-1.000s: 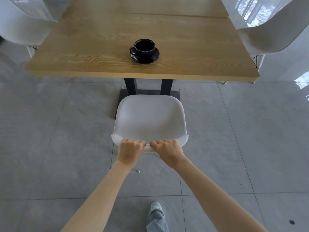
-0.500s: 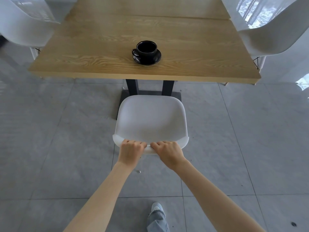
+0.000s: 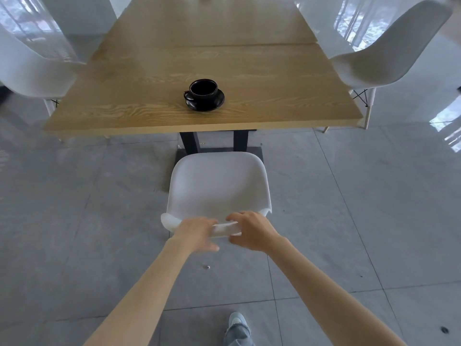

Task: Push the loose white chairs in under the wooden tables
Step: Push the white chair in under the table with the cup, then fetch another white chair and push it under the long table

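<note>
A white chair (image 3: pixel 219 186) stands on the grey floor just short of the wooden table's (image 3: pixel 139 106) near edge, its seat facing the black table base (image 3: pixel 189 143). I see it from behind and above. My left hand (image 3: pixel 195 232) is blurred at the chair back's top rim, its fingers spread and slipping off toward the lower right. My right hand (image 3: pixel 252 231) curls loosely around the same rim, fingers above and thumb below. A strip of the rim shows between the two hands.
A black cup on a saucer (image 3: pixel 204 94) sits near the table's front edge. More white chairs stand at the left side (image 3: pixel 32 71) and the right side (image 3: pixel 374 61) of the table. My shoe (image 3: pixel 238 320) and a small speck (image 3: pixel 207 266) are on the tiles.
The view has tilted up, showing more of the table. My left hand has gone from a firm grip on the rim to spread, moving fingers; the right hand's grip has loosened.
</note>
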`<state>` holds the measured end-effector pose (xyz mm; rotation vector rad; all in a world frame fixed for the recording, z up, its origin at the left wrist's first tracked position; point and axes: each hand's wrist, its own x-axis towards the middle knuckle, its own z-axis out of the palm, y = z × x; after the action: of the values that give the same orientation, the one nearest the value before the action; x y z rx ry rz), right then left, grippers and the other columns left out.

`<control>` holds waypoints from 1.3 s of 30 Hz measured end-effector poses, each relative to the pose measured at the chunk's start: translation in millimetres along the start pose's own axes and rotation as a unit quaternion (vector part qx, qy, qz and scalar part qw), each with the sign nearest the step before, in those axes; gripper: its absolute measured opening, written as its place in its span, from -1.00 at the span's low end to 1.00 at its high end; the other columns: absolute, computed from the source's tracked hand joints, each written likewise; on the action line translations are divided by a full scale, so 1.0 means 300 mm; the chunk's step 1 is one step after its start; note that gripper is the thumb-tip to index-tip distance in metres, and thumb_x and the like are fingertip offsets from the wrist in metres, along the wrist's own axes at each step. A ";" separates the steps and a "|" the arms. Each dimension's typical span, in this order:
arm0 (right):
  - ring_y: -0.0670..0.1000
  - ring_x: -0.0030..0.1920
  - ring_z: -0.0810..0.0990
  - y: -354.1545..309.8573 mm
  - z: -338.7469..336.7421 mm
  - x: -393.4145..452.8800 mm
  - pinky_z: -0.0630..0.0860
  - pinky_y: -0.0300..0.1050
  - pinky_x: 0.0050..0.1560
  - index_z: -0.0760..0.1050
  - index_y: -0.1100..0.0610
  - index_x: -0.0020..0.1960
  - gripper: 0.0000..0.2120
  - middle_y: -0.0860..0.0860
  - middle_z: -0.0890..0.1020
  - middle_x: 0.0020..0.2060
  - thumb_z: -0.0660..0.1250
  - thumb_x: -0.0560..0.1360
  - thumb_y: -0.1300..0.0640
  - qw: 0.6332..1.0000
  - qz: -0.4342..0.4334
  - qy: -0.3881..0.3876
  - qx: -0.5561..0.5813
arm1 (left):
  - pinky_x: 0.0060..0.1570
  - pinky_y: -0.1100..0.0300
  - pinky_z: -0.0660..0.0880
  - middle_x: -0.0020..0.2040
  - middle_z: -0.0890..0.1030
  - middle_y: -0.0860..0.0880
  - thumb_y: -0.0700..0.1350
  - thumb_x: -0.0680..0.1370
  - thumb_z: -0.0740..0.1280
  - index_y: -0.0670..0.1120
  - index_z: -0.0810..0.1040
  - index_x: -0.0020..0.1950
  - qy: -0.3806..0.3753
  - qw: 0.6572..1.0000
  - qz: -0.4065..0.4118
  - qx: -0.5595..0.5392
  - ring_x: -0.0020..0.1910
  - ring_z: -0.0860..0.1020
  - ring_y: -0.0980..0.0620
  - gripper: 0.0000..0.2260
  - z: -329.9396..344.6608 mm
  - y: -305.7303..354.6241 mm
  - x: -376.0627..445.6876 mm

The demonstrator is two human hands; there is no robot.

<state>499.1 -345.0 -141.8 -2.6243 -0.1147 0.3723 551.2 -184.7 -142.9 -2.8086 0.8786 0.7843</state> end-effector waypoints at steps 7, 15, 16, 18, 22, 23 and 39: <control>0.01 0.10 0.57 0.046 -0.258 -0.067 0.51 -0.04 0.06 0.33 0.00 0.33 -0.60 -0.02 0.59 0.12 0.24 0.52 -0.04 0.974 0.059 0.151 0.158 | 0.29 0.17 0.34 0.38 0.47 -0.04 -0.01 0.52 0.32 -0.04 0.26 0.47 0.164 0.937 0.060 -0.301 0.34 0.45 -0.02 -0.46 -0.251 0.217 0.022; -0.04 -0.05 0.62 0.163 -0.614 -0.268 0.57 -0.04 -0.03 0.20 0.01 0.41 -0.39 -0.06 0.56 0.09 0.34 0.45 -0.08 0.882 0.076 0.411 0.216 | -0.12 0.35 0.42 0.06 0.48 0.05 0.33 0.39 0.24 0.02 0.25 0.45 0.309 0.843 0.177 -0.403 -0.06 0.53 0.19 -0.29 -0.572 0.467 0.078; -0.04 -0.04 0.62 0.188 -0.646 -0.295 0.56 -0.05 -0.04 0.19 0.00 0.42 -0.35 -0.09 0.54 0.09 0.34 0.42 -0.13 0.872 0.085 0.431 0.215 | -0.08 0.31 0.43 0.10 0.46 0.05 0.38 0.33 0.19 0.05 0.20 0.48 0.302 0.840 0.187 -0.410 -0.03 0.53 0.13 -0.22 -0.596 0.497 0.100; -0.04 -0.05 0.62 0.245 -0.709 -0.352 0.55 -0.08 -0.05 0.17 -0.01 0.43 -0.27 -0.11 0.52 0.09 0.34 0.37 -0.22 0.853 0.105 0.466 0.208 | 0.03 0.21 0.46 0.17 0.41 0.06 0.39 0.28 0.16 0.08 0.13 0.50 0.285 0.838 0.201 -0.421 0.06 0.51 0.08 -0.16 -0.640 0.577 0.151; -0.03 -0.05 0.60 0.363 -0.807 -0.436 0.56 -0.06 -0.06 0.14 -0.02 0.44 -0.19 -0.11 0.49 0.10 0.27 0.30 -0.32 0.826 0.142 0.503 0.211 | 0.11 0.12 0.51 0.19 0.40 0.09 0.34 0.29 0.17 0.04 0.17 0.49 0.273 0.821 0.238 -0.441 0.11 0.53 0.07 -0.18 -0.703 0.748 0.248; -0.04 -0.06 0.60 0.398 -0.828 -0.449 0.56 -0.06 -0.06 0.14 -0.03 0.44 -0.19 -0.11 0.49 0.10 0.25 0.28 -0.31 0.821 0.152 0.507 0.213 | 0.12 0.13 0.49 0.21 0.41 0.09 0.34 0.29 0.16 0.03 0.18 0.49 0.270 0.820 0.246 -0.441 0.11 0.52 0.07 -0.18 -0.715 0.791 0.278; -0.26 -0.10 0.53 1.283 -1.410 -0.333 0.55 -0.06 0.01 0.08 -0.07 0.45 -0.26 -0.14 0.51 0.05 0.36 0.39 -0.14 0.790 0.249 0.524 0.198 | 0.18 0.19 0.29 0.50 0.25 -0.11 0.08 0.53 0.28 0.02 0.05 0.54 0.188 0.824 0.234 -0.480 0.38 0.37 -0.09 -0.34 -1.128 1.471 1.051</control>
<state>527.9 -889.7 57.0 -2.0345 0.9215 -0.8391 678.3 -790.4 17.4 -3.7687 1.6738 0.9327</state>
